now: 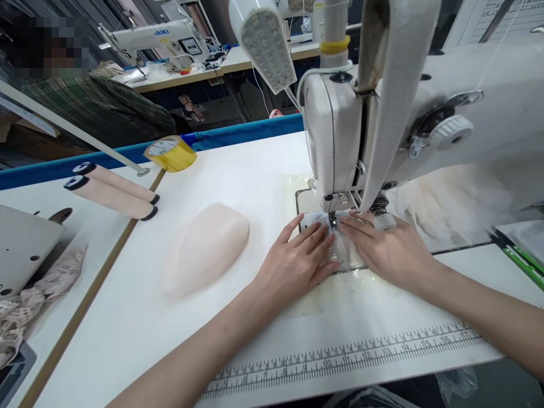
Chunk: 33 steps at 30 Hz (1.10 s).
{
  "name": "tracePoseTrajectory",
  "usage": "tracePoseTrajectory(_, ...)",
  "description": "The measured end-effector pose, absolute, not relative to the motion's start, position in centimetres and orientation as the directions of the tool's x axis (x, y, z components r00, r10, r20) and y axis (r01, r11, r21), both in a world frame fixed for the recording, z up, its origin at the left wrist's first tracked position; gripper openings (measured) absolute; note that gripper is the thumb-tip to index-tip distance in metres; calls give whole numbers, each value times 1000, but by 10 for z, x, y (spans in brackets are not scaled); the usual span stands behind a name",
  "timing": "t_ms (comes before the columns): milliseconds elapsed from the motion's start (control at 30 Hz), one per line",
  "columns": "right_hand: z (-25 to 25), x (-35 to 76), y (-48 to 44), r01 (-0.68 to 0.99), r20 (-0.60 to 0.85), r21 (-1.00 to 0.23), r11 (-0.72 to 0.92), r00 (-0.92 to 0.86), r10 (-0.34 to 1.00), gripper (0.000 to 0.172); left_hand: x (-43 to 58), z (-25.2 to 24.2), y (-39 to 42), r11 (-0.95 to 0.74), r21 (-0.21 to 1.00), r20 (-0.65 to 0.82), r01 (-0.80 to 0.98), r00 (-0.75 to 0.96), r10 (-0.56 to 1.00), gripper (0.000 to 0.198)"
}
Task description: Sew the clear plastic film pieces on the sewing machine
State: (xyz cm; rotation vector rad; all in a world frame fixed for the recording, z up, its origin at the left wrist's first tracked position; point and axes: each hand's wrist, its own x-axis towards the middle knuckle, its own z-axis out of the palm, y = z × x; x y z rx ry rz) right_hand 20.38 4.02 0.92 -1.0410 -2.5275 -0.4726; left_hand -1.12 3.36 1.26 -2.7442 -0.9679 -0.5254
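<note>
My left hand [300, 255] lies flat with its fingers spread, just left of the needle of a white sewing machine [334, 136]. Under its fingertips is the edge of a thin, sheer whitish fabric [342, 246]. My right hand [385, 243] rests on the other side of the presser foot [332, 220], fingers stretched out over the same fabric. Part of that fabric is hidden beneath both hands. A pale peach, cup-shaped piece of cloth [210, 249] sits on the white table to the left of my left hand.
Two peach thread spools [113, 195] and a yellow tape roll [172, 154] stand at the left. Green-handled tweezers [521, 258] lie at the right, near bunched sheer cloth [454, 204]. A printed ruler [344, 362] runs along the front edge. Another person [97, 107] sits behind.
</note>
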Motion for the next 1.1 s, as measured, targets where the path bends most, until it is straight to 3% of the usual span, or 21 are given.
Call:
tracePoseTrajectory(733, 4, 207, 42, 708, 458, 140, 692, -667, 589, 28, -10, 14, 34, -759, 17, 385, 651, 696, 606, 36)
tracePoseTrajectory(967, 9, 210, 38, 636, 534, 91, 766, -681, 502, 30, -12, 19, 27, -820, -72, 431, 568, 759, 488, 47)
tracePoseTrajectory(1100, 16, 215, 33, 509, 522, -22, 860, -728, 444, 25, -12, 20, 22, -867, -156, 421, 473, 826, 375, 17)
